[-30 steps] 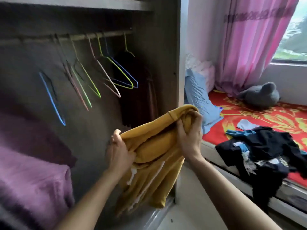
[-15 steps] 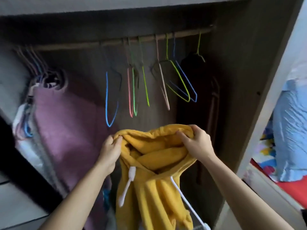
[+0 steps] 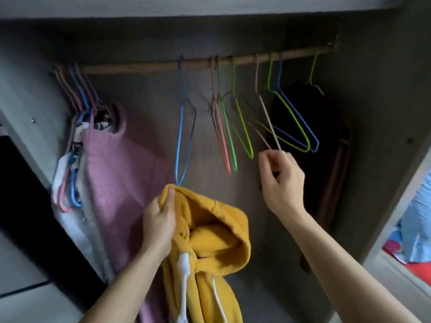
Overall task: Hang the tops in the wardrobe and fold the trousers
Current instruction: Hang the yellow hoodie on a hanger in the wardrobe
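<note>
The left hand [image 3: 161, 220] grips the yellow hoodie [image 3: 217, 248] by the hood edge, low and near in the wardrobe [image 3: 377, 113] opening. The rest of the garment hangs free, with its white drawcords [image 3: 184, 271] loose. The right hand [image 3: 282, 183] is raised, fingers curled at the lower corner of the beige hanger [image 3: 268, 121] on the rail [image 3: 144, 66]; whether the wire is actually pinched cannot be told.

Probable faults:
- A weak pinch would let the hanger swing away.
- A sideways pull could snag the lime hanger [image 3: 251, 155] to the left and drag it off the rail.
- With only one hand supporting it, the hoodie may slip.
</note>
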Available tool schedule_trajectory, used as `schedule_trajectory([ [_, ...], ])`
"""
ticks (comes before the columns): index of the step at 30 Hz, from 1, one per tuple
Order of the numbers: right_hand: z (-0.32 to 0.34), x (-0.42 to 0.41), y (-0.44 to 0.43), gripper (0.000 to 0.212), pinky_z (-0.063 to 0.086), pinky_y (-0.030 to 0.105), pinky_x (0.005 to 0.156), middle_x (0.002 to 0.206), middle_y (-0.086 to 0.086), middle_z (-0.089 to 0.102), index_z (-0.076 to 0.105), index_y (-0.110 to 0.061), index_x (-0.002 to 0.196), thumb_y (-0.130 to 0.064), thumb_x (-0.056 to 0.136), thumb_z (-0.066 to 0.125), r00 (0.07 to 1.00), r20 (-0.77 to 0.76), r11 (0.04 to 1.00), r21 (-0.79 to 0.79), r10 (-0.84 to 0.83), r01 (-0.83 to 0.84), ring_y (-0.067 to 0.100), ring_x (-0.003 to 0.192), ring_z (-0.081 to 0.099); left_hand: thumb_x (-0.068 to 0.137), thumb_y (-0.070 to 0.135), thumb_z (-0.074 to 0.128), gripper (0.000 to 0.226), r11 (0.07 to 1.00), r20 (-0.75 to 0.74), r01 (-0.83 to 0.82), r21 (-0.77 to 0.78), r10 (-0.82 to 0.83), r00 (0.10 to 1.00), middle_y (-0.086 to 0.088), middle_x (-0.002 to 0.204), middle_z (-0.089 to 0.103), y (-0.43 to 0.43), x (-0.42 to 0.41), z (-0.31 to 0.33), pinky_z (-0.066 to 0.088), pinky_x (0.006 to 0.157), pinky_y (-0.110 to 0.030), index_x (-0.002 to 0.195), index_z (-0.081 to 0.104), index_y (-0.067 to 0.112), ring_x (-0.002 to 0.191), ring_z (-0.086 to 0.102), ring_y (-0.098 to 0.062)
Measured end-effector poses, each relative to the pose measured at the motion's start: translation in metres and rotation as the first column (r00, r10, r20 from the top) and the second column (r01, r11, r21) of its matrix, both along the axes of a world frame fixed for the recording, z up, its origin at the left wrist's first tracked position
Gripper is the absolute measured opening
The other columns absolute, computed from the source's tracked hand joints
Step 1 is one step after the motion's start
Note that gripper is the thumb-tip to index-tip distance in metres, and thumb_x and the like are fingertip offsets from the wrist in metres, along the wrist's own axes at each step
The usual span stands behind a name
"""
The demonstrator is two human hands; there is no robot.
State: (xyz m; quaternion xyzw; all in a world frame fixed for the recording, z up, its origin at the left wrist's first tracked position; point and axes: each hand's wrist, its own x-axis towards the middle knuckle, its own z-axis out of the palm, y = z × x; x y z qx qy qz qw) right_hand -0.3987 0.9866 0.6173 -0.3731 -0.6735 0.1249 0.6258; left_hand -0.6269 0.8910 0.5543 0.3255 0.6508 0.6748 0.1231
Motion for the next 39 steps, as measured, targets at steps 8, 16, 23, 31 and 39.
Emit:
schedule_trajectory([
  [8, 0.072, -0.102, -0.001, 0.036, 0.06, 0.031, 0.063, 0.097, 0.006, 0.071, 0.058, -0.018, 0.125, -0.037, 0.095, 0.06, 0.89, -0.347, 0.894, -0.23, 0.295, -0.385, 0.01, 0.073, 0.072, 0.096, 0.05, 0.054, 0.033, 0.999, 0.037, 0.028, -0.037, -0.027, 0.999, 0.022, 0.071, 0.07, -0.01, -0.038, -0.004, 0.051, 0.067, -0.025, 0.069, 0.071, 0.04, 0.068, 0.064, 0.006],
  [16, 0.087, -0.182, 0.011, 0.072, 0.051, 0.044, 0.091, 0.107, 0.003, 0.056, 0.04, -0.015, 0.141, -0.041, 0.084, 0.075, 0.741, -0.442, 0.287, -0.724, 0.505, -0.627, 0.019, 0.092, 0.062, 0.094, 0.05, 0.057, 0.036, 0.999, 0.146, 0.029, -0.031, -0.024, 0.989, 0.008, 0.08, 0.075, -0.024, -0.043, -0.004, 0.056, 0.079, -0.031, 0.084, 0.074, 0.02, 0.087, 0.07, -0.011],
  [23, 0.101, -0.159, 0.018, 0.03, 0.027, 0.015, 0.035, 0.064, -0.002, 0.039, 0.056, -0.021, 0.131, -0.021, 0.104, 0.041, 0.859, -0.361, 0.674, -0.535, 0.362, -0.509, 0.012, 0.046, 0.036, 0.097, 0.043, 0.057, 0.036, 0.997, 0.147, 0.058, -0.046, -0.05, 0.988, 0.003, 0.099, 0.074, -0.035, -0.031, 0.004, 0.054, 0.095, -0.04, 0.108, 0.072, 0.012, 0.098, 0.068, -0.013],
  [31, 0.046, -0.076, -0.016, 0.015, 0.037, 0.026, 0.045, 0.053, -0.014, 0.046, 0.063, -0.021, 0.1, -0.033, 0.1, 0.053, 0.808, -0.314, 0.715, -0.379, 0.498, -0.588, 0.008, 0.047, 0.044, 0.097, 0.047, 0.055, 0.032, 0.991, 0.135, 0.047, -0.122, -0.03, 0.99, 0.007, 0.087, 0.072, -0.034, -0.01, -0.004, 0.052, 0.07, -0.025, 0.095, 0.072, 0.02, 0.088, 0.068, -0.011],
  [39, -0.023, -0.014, -0.027, 0.042, 0.048, 0.027, 0.053, 0.069, -0.011, 0.062, 0.059, -0.025, 0.118, -0.051, 0.087, 0.07, 0.87, -0.153, 0.754, -0.444, 0.468, -0.484, 0.01, 0.057, 0.057, 0.096, 0.046, 0.057, 0.035, 0.976, 0.104, 0.093, -0.197, -0.073, 0.992, 0.002, 0.089, 0.074, -0.031, 0.008, -0.027, 0.052, 0.068, -0.024, 0.102, 0.073, 0.015, 0.086, 0.069, -0.012],
])
